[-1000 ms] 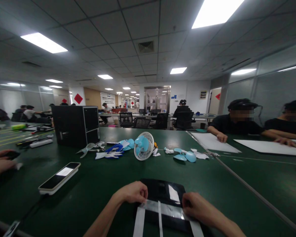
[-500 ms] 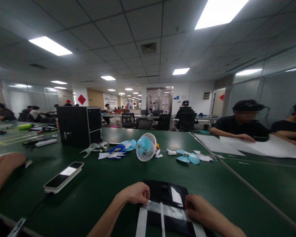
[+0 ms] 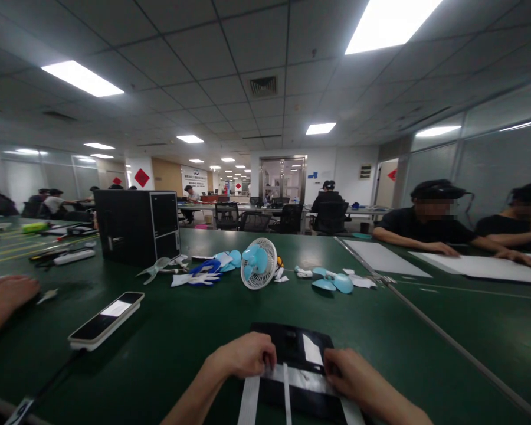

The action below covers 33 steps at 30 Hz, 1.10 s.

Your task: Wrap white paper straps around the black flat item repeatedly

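A black flat piece (image 3: 292,339) lies on the table in front of me, crossed by white bands (image 3: 250,398) and a shiny translucent strip (image 3: 298,378). At the left end of that strip is my left hand (image 3: 253,354), its fingers curled and pinched at the strip's edge. My right hand (image 3: 347,372) is closed at the right end, beside a white patch (image 3: 312,349) on the black piece. Both sets of fingertips are partly hidden. The lower part of the piece runs out of view.
Beyond my hands stand a small fan (image 3: 260,264), loose blue fan blades (image 3: 334,281), gloves (image 3: 199,274) and a black computer case (image 3: 137,227). A phone-like device (image 3: 108,319) lies at left, near another person's hand (image 3: 13,292). Co-workers sit at right with white sheets (image 3: 478,267).
My left hand has shifted slightly right and inward along the strip. My right hand stays near its end. At right, a co-worker's white sheets have moved and lie flatter. The view has turned slightly.
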Tool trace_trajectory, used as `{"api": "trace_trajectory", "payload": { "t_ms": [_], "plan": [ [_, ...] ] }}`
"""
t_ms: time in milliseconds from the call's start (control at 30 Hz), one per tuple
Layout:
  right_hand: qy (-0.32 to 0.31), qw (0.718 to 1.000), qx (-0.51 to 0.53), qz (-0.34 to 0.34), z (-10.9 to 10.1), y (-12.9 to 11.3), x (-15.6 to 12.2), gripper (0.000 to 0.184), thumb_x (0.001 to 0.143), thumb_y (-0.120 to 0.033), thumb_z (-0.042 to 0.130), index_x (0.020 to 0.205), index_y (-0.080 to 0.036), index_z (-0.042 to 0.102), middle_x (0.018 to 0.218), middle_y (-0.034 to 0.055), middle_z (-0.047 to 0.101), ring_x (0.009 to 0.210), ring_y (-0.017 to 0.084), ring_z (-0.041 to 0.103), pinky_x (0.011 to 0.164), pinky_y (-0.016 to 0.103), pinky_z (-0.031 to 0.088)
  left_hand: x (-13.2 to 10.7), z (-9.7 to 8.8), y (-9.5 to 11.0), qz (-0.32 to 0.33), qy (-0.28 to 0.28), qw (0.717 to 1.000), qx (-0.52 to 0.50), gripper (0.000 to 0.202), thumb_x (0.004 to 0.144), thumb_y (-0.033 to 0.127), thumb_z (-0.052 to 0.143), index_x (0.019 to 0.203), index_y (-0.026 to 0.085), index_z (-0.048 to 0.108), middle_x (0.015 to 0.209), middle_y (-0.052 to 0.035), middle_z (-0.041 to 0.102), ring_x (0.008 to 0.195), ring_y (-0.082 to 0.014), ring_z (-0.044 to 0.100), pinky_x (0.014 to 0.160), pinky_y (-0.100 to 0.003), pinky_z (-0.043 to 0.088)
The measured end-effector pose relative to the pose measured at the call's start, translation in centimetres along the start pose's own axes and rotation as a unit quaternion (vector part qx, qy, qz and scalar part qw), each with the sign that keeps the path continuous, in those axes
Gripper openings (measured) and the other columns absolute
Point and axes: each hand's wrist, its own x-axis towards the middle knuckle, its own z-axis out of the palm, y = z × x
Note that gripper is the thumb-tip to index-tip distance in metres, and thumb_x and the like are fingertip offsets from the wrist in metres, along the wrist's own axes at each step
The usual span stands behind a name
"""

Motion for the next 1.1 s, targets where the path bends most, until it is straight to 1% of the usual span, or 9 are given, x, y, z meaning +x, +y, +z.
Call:
{"api": "trace_trajectory", "payload": {
  "t_ms": [100, 200, 333, 433, 633, 733, 900, 1000, 1100],
  "plan": [
    [-0.004, 0.999, 0.016, -0.048, 0.3, -0.9, -0.4, 0.020, 0.078, -0.016, 0.051, 0.082, -0.021, 0.069, 0.084, 0.0036, 0.070, 0.077, 0.017, 0.063, 0.065, 0.024, 0.040, 0.3, 0.3, -0.6, 0.007, 0.002, 1.000, -0.010, 0.023, 0.073, 0.014, 0.059, 0.093, 0.022, 0.068, 0.099, -0.0005, 0.061, 0.078, -0.0112, 0.057, 0.065, -0.020, 0.042],
    [0.002, 0.995, 0.032, -0.096, 0.7, -2.0, -0.7, 0.022, 0.079, -0.015, 0.049, 0.084, -0.022, 0.069, 0.086, 0.0025, 0.070, 0.080, 0.016, 0.062, 0.072, 0.023, 0.041, 0.6, 0.7, -1.0, 0.008, 0.012, 1.000, -0.016, 0.018, 0.072, 0.020, 0.065, 0.090, 0.021, 0.069, 0.095, 0.0000, 0.062, 0.076, -0.0108, 0.057, 0.064, -0.019, 0.043],
    [0.009, 0.995, 0.033, -0.089, 1.0, -2.7, -0.6, 0.022, 0.077, -0.014, 0.050, 0.084, -0.021, 0.069, 0.088, 0.0031, 0.069, 0.083, 0.017, 0.062, 0.072, 0.024, 0.041, 0.7, 1.0, -1.2, 0.016, 0.024, 0.999, -0.031, 0.020, 0.070, 0.016, 0.065, 0.089, 0.021, 0.070, 0.091, 0.0009, 0.062, 0.072, -0.0093, 0.056, 0.062, -0.017, 0.041],
    [0.009, 0.996, 0.036, -0.087, 0.9, -2.8, -0.5, 0.023, 0.075, -0.012, 0.050, 0.083, -0.021, 0.070, 0.087, 0.0032, 0.070, 0.083, 0.017, 0.062, 0.073, 0.024, 0.041, 0.6, 0.9, -0.9, 0.021, 0.025, 0.999, -0.037, 0.021, 0.070, 0.014, 0.065, 0.089, 0.021, 0.071, 0.091, 0.0011, 0.063, 0.073, -0.0095, 0.057, 0.062, -0.017, 0.041],
    [-0.012, 0.997, 0.041, -0.064, 0.2, -3.3, -0.9, 0.021, 0.077, -0.014, 0.051, 0.085, -0.020, 0.070, 0.089, 0.0044, 0.070, 0.085, 0.018, 0.062, 0.072, 0.025, 0.041, 0.2, 0.1, -0.2, -0.017, 0.002, 0.998, -0.069, 0.023, 0.069, 0.014, 0.068, 0.090, 0.022, 0.071, 0.094, 0.0010, 0.063, 0.075, -0.0100, 0.057, 0.064, -0.018, 0.042],
    [-0.010, 0.997, 0.032, -0.069, 0.5, -3.3, -0.8, 0.020, 0.078, -0.016, 0.051, 0.087, -0.019, 0.069, 0.091, 0.0047, 0.069, 0.086, 0.018, 0.061, 0.072, 0.024, 0.040, 0.2, 0.2, -0.5, -0.010, 0.003, 0.997, -0.072, 0.022, 0.069, 0.017, 0.069, 0.090, 0.022, 0.071, 0.095, 0.0010, 0.062, 0.078, -0.0107, 0.057, 0.065, -0.018, 0.042],
    [0.012, 0.996, 0.007, -0.091, 1.2, -3.1, -0.7, 0.018, 0.082, -0.016, 0.048, 0.088, -0.020, 0.065, 0.089, 0.0041, 0.066, 0.081, 0.017, 0.059, 0.071, 0.024, 0.041, 0.3, 0.5, -0.9, 0.017, -0.016, 0.997, -0.072, 0.031, 0.072, 0.016, 0.064, 0.102, 0.025, 0.069, 0.099, 0.0007, 0.061, 0.077, -0.0101, 0.056, 0.066, -0.019, 0.042],
    [0.014, 0.994, -0.001, -0.112, 1.4, -3.5, -0.9, 0.019, 0.085, -0.017, 0.046, 0.092, -0.020, 0.064, 0.094, 0.0048, 0.064, 0.084, 0.017, 0.059, 0.074, 0.024, 0.041, 0.3, 0.7, -0.9, 0.035, -0.015, 0.997, -0.072, 0.031, 0.075, 0.014, 0.060, 0.101, 0.025, 0.069, 0.098, 0.0006, 0.060, 0.075, -0.0091, 0.055, 0.065, -0.018, 0.041],
    [0.011, 0.992, -0.003, -0.122, 1.3, -4.1, -1.2, 0.024, 0.087, -0.015, 0.044, 0.096, -0.021, 0.065, 0.098, 0.0050, 0.062, 0.087, 0.016, 0.059, 0.076, 0.024, 0.041, 0.4, 0.9, -0.9, 0.038, -0.011, 0.996, -0.076, 0.030, 0.076, 0.015, 0.059, 0.102, 0.026, 0.070, 0.100, 0.0003, 0.061, 0.076, -0.0091, 0.055, 0.065, -0.018, 0.041]
  ]
}}
